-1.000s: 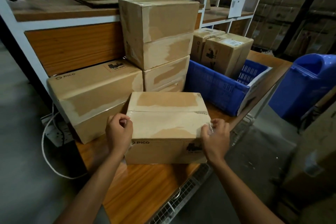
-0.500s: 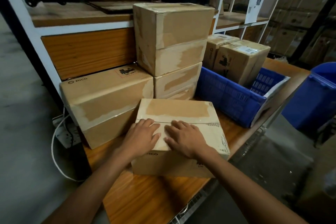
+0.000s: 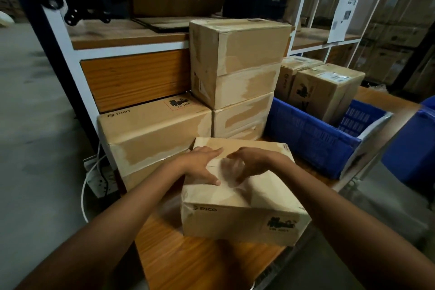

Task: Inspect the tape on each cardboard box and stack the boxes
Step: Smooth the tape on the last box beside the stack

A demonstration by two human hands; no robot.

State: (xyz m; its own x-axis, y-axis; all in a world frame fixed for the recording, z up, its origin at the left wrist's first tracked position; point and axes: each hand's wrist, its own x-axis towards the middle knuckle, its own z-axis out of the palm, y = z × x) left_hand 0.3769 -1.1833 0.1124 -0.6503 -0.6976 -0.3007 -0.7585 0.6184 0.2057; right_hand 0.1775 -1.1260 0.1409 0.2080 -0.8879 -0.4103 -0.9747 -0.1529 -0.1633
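Observation:
A taped PICO cardboard box (image 3: 242,207) lies on the wooden table (image 3: 188,261) right in front of me. My left hand (image 3: 202,165) rests flat on its top with the fingers straight along the taped seam. Beside it, my right hand (image 3: 251,162) touches the same seam with bent, motion-blurred fingers. Neither hand grips anything. Behind the box to the left lies a wide PICO box (image 3: 153,134). Behind it in the middle, one taped box (image 3: 240,61) sits on top of another (image 3: 242,115).
A blue crate (image 3: 310,139) at the right holds two upright boxes (image 3: 327,89). A blue bin (image 3: 414,143) stands past the table's right edge. A white-framed shelf (image 3: 131,33) rises behind the boxes. A power strip with white cable (image 3: 101,176) hangs at the table's left.
My hands left the box's side edges and came together on its top, then slid farther back along the seam. The right fingers went from flat to bent.

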